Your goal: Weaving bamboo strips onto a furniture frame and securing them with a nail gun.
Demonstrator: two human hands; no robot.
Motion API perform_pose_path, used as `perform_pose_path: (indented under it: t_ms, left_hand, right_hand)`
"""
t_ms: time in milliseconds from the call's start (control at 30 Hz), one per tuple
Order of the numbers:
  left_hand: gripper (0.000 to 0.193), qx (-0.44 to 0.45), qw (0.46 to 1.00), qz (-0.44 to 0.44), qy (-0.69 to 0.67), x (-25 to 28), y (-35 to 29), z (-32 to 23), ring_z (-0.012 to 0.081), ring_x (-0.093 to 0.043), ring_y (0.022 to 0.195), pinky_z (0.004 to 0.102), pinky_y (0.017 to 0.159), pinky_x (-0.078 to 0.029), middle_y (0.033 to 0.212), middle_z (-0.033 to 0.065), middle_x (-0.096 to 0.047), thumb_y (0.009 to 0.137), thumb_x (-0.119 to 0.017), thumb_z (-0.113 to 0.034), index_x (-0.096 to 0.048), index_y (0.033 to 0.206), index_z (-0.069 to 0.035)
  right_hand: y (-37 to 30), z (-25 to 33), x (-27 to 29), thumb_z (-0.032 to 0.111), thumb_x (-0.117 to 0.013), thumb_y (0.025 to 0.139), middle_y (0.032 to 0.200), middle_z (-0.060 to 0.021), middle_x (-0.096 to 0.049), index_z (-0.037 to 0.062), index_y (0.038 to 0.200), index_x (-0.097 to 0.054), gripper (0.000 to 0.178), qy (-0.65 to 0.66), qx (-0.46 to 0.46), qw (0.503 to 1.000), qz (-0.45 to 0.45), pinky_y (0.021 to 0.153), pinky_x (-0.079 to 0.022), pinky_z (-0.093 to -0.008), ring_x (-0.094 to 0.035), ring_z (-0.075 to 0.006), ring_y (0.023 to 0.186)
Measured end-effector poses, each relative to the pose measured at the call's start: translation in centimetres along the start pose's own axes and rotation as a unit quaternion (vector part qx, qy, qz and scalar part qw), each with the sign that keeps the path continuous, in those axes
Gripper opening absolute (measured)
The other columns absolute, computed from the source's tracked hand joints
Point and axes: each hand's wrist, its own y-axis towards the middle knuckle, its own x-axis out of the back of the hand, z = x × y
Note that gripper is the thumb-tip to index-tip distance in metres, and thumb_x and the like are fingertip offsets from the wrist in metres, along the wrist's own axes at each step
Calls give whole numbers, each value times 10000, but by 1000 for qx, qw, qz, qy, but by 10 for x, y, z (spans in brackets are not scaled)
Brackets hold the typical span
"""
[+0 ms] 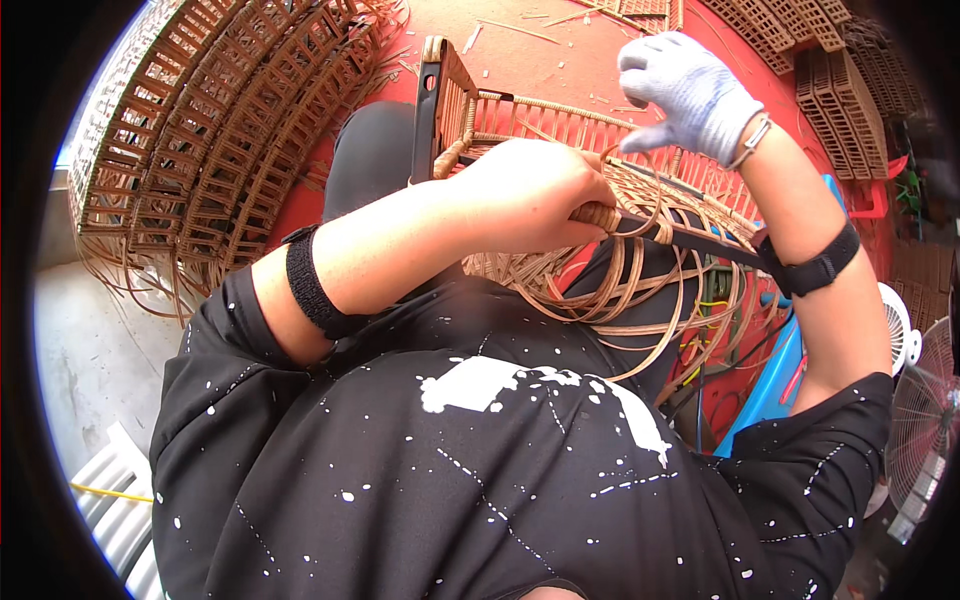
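Note:
My bare left hand point(545, 195) is closed on a dark bar of a woven rattan frame point(690, 238), at a spot wrapped with tan strips. The frame lies across my lap, its slatted far side point(560, 122) beyond my hand. A thin strand loop point(657, 190) rises from the bar. Just above it is my right hand point(690, 95) in a white knit glove, fingers curved and thumb apart, with nothing visible between them. The thumb tip is close to the loop. A tangle of long rattan strips point(630, 285) hangs below the bar over my leg.
Stacked woven rattan panels point(200, 130) stand at the left. More panels point(840, 110) lean at the far right. Scraps of strip litter the red floor point(540, 55). A blue plastic piece point(765, 390) and a fan point(925, 420) are at my right, a white slatted stool point(115, 500) lower left.

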Motion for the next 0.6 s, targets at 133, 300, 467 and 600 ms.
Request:
perform_pose_path:
  t_ms: [133, 300, 467, 600]
  left_hand:
    - [356, 10, 1000, 21, -6, 2, 1, -1, 317, -656, 942, 409, 813, -523, 1011, 111, -665, 836, -719, -321, -708, 1092, -73]
    - [338, 18, 998, 58, 16, 9, 11, -2, 322, -655, 893, 405, 766, -527, 947, 112, -662, 814, -730, -301, -699, 1055, -66]
    - [276, -12, 999, -28, -38, 0, 8, 3, 261, -640, 693, 336, 628, -502, 836, 112, -598, 785, -744, -87, -669, 1024, 27]
    - [260, -29, 999, -26, -27, -3, 13, 1, 259, -594, 691, 338, 635, -469, 841, 115, -560, 814, -711, -80, -655, 1046, 21]
  right_hand:
    - [-34, 22, -1, 471, -682, 840, 1041, -119, -645, 97, 1036, -666, 422, 209, -84, 969, 100, 850, -509, -426, -641, -342, 965]
    - [-58, 74, 22, 359, -687, 871, 1022, -126, -662, 76, 1118, -622, 382, 308, -271, 909, 79, 846, -517, -398, -651, -310, 956]
    - [-50, 61, -9, 165, -616, 798, 946, -215, -673, 39, 1050, -577, 284, 319, -386, 864, 56, 808, -519, -456, -654, -399, 919]
    - [-60, 15, 4, 209, -574, 853, 958, -165, -689, 96, 1075, -601, 250, 61, -425, 899, -83, 806, -536, -464, -670, -375, 932]
